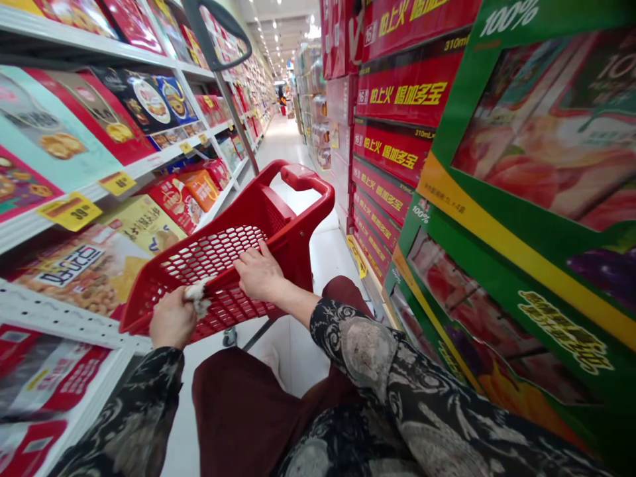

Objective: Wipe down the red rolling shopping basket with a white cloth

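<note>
A red plastic shopping cart (233, 258) with a perforated basket stands tilted in front of me. My left hand (173, 318) is closed at the basket's near left corner. A crumpled white cloth (199, 297) pokes out from its fingers and lies against the rim. Farther along the same side, my right hand (261, 270) is closed over the rim, fingers reaching to the inside. A thick red handle (311, 179) curves up at the cart's far end, and a grey pole with a loop handle (223, 36) rises behind it.
Shelves of boxed snacks (79, 271) with yellow price tags (69, 211) line the left. Stacked red drink cartons (397, 93) and green juice cartons (521, 218) wall the right side closely. Between them a white-floored aisle (288, 139) runs back to a distant person (282, 98).
</note>
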### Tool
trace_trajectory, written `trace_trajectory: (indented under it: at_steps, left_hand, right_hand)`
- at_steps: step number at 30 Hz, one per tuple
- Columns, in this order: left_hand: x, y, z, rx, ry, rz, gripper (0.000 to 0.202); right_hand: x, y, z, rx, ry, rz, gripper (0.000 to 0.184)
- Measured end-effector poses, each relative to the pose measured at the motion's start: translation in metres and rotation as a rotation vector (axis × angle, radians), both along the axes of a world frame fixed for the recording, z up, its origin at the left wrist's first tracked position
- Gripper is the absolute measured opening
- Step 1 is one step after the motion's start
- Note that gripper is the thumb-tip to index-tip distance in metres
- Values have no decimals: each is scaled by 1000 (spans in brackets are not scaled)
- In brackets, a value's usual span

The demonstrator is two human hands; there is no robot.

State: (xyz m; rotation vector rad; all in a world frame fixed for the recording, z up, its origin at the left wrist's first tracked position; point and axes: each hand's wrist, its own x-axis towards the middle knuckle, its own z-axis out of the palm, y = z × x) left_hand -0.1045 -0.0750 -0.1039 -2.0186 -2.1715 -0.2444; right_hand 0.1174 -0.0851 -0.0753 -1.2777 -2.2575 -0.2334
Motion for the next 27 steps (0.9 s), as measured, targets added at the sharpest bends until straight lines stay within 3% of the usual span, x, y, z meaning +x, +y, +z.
trace_trajectory:
  at_steps: [6,14,22,27]
  left_hand:
    - [1,21,0,-32,44,38,27]
    - [13,50,-2,15,98,46,29]
    - [25,78,-11,144,-65,-2,34]
    - [29,81,-22,240,-239,-106,37]
  right_hand:
    - [1,14,-3,49,28,8,19]
    - [12,35,-4,-12,59,11,21]
    - [24,59,-12,-10,70,-13,28]
    - [29,69,-19,0,104,7,33]
